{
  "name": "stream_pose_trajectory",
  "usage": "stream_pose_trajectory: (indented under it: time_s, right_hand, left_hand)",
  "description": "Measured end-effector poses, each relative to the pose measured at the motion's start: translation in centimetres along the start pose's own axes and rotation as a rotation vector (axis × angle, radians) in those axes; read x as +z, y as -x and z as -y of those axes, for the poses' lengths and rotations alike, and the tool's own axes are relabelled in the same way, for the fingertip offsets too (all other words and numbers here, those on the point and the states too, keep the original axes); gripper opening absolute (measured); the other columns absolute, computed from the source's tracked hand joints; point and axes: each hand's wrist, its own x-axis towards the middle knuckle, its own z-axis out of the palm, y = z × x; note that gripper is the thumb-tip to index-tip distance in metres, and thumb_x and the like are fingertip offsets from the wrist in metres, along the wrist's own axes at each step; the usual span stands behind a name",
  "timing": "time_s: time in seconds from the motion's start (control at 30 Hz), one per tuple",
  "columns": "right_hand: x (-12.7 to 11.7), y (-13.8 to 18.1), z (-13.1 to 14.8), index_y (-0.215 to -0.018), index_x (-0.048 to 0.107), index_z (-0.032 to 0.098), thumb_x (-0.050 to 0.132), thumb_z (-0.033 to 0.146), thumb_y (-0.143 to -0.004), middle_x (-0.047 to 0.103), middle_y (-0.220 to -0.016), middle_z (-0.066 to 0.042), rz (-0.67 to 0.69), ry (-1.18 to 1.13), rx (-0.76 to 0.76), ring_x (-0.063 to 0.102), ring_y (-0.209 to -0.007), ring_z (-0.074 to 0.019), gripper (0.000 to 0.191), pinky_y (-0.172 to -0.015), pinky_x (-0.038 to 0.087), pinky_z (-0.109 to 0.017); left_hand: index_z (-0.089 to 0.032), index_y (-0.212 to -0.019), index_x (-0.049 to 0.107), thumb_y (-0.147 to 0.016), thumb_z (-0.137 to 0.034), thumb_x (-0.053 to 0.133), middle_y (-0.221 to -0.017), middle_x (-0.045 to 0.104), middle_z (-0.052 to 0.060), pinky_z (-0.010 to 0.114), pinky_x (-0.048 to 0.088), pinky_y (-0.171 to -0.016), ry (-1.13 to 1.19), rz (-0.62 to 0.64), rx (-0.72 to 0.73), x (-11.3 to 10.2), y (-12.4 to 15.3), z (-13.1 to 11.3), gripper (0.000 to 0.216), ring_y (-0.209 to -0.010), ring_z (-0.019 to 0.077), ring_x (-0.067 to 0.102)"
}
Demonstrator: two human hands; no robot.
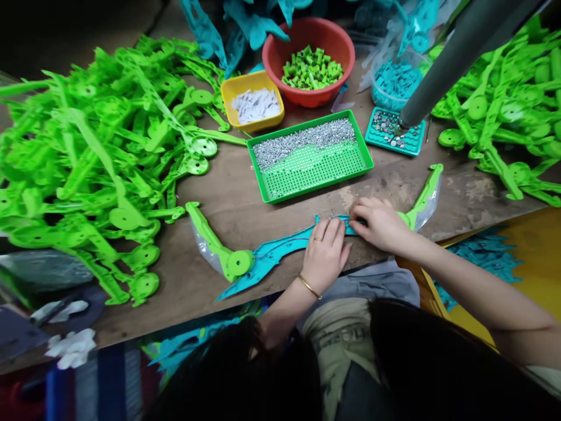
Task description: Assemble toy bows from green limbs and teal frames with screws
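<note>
Nearest of all, two dark blurred masses (429, 362) block much of the lap, and a yellow bin (534, 269) at the right, partly behind the right forearm, shows only some of its blue parts (486, 260).

Up on the bench (228, 181), along its near edge, there's the blue bow-shaped piece (280, 248), a green limb (210, 242) at its left end and another green limb (425, 199) at its right, that second joint mostly hidden by the right hand. The left hand (324, 251) lies across the middle, fingers bent over the blue; the right hand (380, 222) comes in from the side, fingertips curled together on it. Gripping or just pressing? Can't tell for either; the fingers cover the contact.

Just beyond, the green tray (324, 169) with silver bits (307, 140) too fine to make out, a big green heap (96, 152) crowding the left, another heap (512, 111) cut off at right. A grey pole (451, 64) slants down over the teal tray (394, 149), covering part of it. Farther back: yellow tub (258, 124), clear tub (385, 99), red bowl (307, 96), and blue mouldings (252, 26) cropped at the top.
</note>
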Motion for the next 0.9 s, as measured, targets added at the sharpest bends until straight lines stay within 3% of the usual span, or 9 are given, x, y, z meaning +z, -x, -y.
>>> stream_pose_trajectory:
  time_s: [0.1,0.2,0.4,0.6,0.77,0.9]
  right_hand:
    - [-1.4,0.6,-1.1,-0.091,0.063,0.020,0.052,0.029,-0.089,0.067,-0.097,-0.005,-0.126,-0.275,0.011,0.061,-0.095,-0.0201,0.015,-0.085,0.044,-0.035]
    - [-2.4,1.4,-1.4,-0.091,0.062,0.020,0.052,0.027,-0.089,0.067,-0.094,-0.005,-0.278,-0.326,0.037,0.062,-0.091,-0.0189,0.012,-0.083,0.046,-0.034]
    - [-0.6,2.4,0.2,-0.089,0.062,0.022,0.054,0.027,-0.090,0.068,-0.099,-0.005,-0.172,-0.127,-0.085,0.060,-0.100,-0.0217,0.010,-0.098,0.036,-0.043]
    - [1.3,1.8,1.1,-0.110,0.062,0.023,0.054,0.030,-0.090,0.065,-0.115,-0.007,-0.103,-0.004,-0.183,0.055,-0.111,-0.0235,0.022,-0.112,0.021,-0.051]
    - [2.0,1.3,0.9,-0.091,0.065,0.022,0.051,0.028,-0.092,0.067,-0.107,-0.005,-0.192,0.059,-0.151,0.057,-0.105,-0.0227,0.015,-0.111,0.022,-0.050]
    - [2.2,1.4,0.7,-0.090,0.064,0.021,0.053,0.025,-0.089,0.067,-0.106,-0.005,-0.216,0.030,-0.102,0.057,-0.106,-0.0224,0.012,-0.111,0.022,-0.049]
  left_hand:
    - [-0.010,-0.130,0.049,-0.091,-0.027,0.055,-0.127,0.057,0.018,0.045,0.046,-0.104,0.152,-0.041,0.013,-1.2,0.2,0.6,0.043,-0.123,0.0267,0.051]
    - [-0.017,-0.124,0.055,-0.091,-0.020,0.053,-0.122,0.059,0.014,0.044,0.047,-0.100,0.197,-0.167,-0.040,-2.3,0.5,1.2,0.033,-0.118,0.0241,0.053]
    - [-0.017,-0.103,0.066,-0.089,-0.022,0.057,-0.100,0.063,0.010,0.041,0.048,-0.087,0.095,-0.187,-0.146,-2.7,0.8,1.4,0.017,-0.096,0.0220,0.057]
    - [-0.018,-0.096,0.069,-0.091,-0.021,0.054,-0.094,0.065,0.008,0.036,0.048,-0.081,0.076,-0.168,-0.125,-2.0,0.0,1.0,0.016,-0.089,0.0202,0.056]
    - [-0.016,-0.097,0.068,-0.091,-0.024,0.055,-0.098,0.064,0.009,0.037,0.047,-0.083,0.097,-0.113,-0.093,-1.9,-0.5,0.9,0.016,-0.092,0.0210,0.055]
    - [-0.017,-0.098,0.067,-0.093,-0.023,0.052,-0.099,0.066,0.008,0.036,0.046,-0.085,0.116,-0.067,-0.054,-1.6,-1.0,1.2,0.017,-0.091,0.0200,0.056]
